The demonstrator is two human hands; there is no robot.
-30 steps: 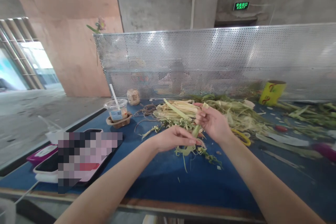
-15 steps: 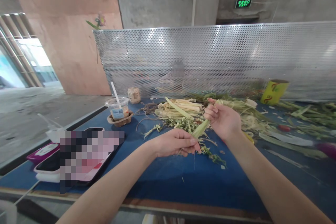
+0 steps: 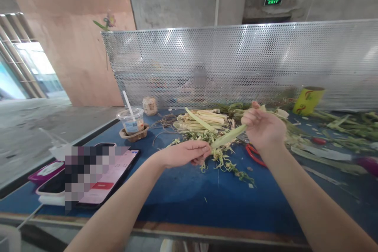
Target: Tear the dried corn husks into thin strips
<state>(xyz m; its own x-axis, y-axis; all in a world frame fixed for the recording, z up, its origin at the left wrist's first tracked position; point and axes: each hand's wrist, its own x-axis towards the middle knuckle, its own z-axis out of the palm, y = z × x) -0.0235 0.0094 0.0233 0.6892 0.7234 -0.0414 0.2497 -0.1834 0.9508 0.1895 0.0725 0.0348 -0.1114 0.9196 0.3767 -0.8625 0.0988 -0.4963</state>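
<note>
A pale green strip that looks like corn husk (image 3: 228,137) is stretched between my two hands above the blue table. My left hand (image 3: 187,152) pinches its lower left end. The upper right end is in the closed fingers of my right hand (image 3: 262,126), which sits higher and farther right. Just behind the strip lie a bundle of pale peeled stalks (image 3: 203,120) and a heap of green, curled trimmings (image 3: 220,153). Beside my right wrist are red looped handles (image 3: 254,155), partly covered by that hand.
At the left are phones (image 3: 118,165), a purple case (image 3: 44,171) and a plastic cup with a straw (image 3: 130,121). A yellow roll (image 3: 308,100), green stems (image 3: 354,130) and a purple-handled knife (image 3: 327,153) lie right. A perforated metal screen (image 3: 236,63) borders the back.
My hands have moved apart, the left one leftward and the right one rightward, so more of the husk strip shows between them. The red handles have come into view.
</note>
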